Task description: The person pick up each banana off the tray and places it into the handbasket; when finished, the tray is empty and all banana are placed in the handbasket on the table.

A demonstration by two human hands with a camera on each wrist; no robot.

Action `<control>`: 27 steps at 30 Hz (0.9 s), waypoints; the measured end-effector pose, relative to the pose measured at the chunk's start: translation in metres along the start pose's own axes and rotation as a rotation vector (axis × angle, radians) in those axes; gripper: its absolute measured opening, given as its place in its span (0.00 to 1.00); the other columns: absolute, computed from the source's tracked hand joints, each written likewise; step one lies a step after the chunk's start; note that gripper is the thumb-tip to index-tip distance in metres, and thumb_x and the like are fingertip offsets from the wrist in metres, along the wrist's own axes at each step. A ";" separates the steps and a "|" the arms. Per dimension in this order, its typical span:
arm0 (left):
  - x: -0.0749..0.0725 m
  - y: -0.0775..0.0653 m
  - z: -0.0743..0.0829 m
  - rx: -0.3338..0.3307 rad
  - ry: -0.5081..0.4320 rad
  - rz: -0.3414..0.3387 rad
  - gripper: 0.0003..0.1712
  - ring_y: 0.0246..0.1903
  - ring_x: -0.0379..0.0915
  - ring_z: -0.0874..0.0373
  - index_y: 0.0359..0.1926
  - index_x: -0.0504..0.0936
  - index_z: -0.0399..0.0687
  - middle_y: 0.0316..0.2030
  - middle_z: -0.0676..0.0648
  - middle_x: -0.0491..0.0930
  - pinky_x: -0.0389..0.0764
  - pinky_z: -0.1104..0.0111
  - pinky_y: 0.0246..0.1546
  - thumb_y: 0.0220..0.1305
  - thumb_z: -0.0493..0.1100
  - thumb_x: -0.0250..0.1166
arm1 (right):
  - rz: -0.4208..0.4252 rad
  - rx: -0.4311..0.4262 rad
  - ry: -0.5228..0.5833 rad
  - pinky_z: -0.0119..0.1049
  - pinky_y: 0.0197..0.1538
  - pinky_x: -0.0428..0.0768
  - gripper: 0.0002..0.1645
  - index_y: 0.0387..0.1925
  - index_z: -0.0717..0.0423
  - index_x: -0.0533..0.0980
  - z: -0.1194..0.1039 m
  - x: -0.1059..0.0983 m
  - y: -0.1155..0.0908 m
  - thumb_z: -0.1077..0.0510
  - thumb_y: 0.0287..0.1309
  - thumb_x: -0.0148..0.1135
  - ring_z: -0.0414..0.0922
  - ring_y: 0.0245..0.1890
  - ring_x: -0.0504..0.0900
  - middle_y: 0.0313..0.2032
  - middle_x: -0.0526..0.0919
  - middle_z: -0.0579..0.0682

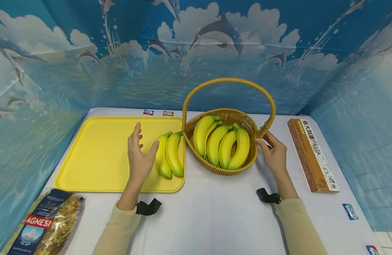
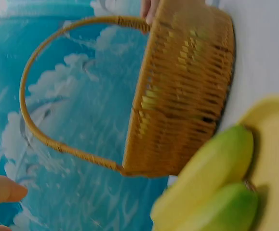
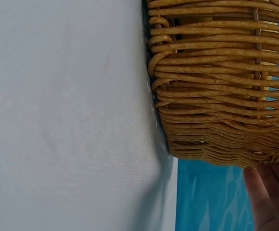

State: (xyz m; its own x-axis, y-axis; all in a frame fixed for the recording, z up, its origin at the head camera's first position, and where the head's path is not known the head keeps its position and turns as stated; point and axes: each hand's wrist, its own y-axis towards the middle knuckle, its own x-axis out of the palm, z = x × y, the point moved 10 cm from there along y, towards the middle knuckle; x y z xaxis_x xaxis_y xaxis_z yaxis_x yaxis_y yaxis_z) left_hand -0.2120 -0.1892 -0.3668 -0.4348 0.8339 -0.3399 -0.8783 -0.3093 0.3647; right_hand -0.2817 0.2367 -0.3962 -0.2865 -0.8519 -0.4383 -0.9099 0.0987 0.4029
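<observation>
A wicker basket (image 1: 224, 172) with a tall arched handle holds several bananas (image 1: 227, 145). At the basket's right side, my right hand (image 1: 275, 153) grips the rim by the foot of the handle, thumb in front and fingers behind. Its fingers (image 3: 262, 190) show against the woven wall in the right wrist view. Two bananas (image 1: 173, 156) lie side by side on the right end of a yellow tray (image 1: 100, 152), their stems toward the basket. Just left of them, my left hand (image 1: 140, 157) hovers over the tray, fingers spread and holding nothing.
A bag of Agnesi pasta (image 1: 44, 223) lies at the front left, and a long pasta box (image 1: 312, 156) at the right. Small wrapped sweets lie behind the tray, including a red one (image 1: 148, 112), and near the right edge (image 1: 350, 211). A dolphin-print curtain (image 1: 135, 71) surrounds the table.
</observation>
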 end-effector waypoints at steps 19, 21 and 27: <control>0.028 -0.004 -0.083 -0.329 0.134 -0.170 0.52 0.60 0.61 0.41 0.78 0.42 0.53 0.70 0.33 0.53 0.67 0.47 0.58 0.63 0.48 0.65 | -0.001 -0.060 0.044 0.13 0.45 0.73 0.24 0.59 0.69 0.74 -0.015 -0.001 -0.003 0.68 0.60 0.63 0.20 0.51 0.74 0.53 0.79 0.70; 0.031 -0.005 -0.089 -0.332 0.164 -0.200 0.52 0.58 0.63 0.41 0.78 0.43 0.50 0.69 0.32 0.55 0.68 0.47 0.57 0.63 0.48 0.66 | -0.003 -0.066 0.049 0.13 0.46 0.73 0.24 0.59 0.71 0.74 -0.026 -0.001 -0.004 0.69 0.60 0.62 0.17 0.50 0.72 0.53 0.78 0.72; 0.046 -0.008 -0.099 -0.269 0.311 -0.303 0.41 0.58 0.66 0.39 0.72 0.60 0.38 0.59 0.31 0.69 0.63 0.45 0.60 0.65 0.49 0.63 | 0.008 -0.071 0.016 0.12 0.45 0.72 0.24 0.57 0.72 0.74 -0.029 -0.003 -0.004 0.70 0.59 0.63 0.39 0.55 0.80 0.52 0.80 0.70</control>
State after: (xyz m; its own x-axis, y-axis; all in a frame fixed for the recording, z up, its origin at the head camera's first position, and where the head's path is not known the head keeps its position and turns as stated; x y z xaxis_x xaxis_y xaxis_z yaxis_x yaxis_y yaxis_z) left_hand -0.2450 -0.1938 -0.4714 -0.1549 0.7418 -0.6525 -0.9765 -0.2152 -0.0127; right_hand -0.2679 0.2238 -0.3731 -0.2886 -0.8594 -0.4221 -0.8839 0.0696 0.4625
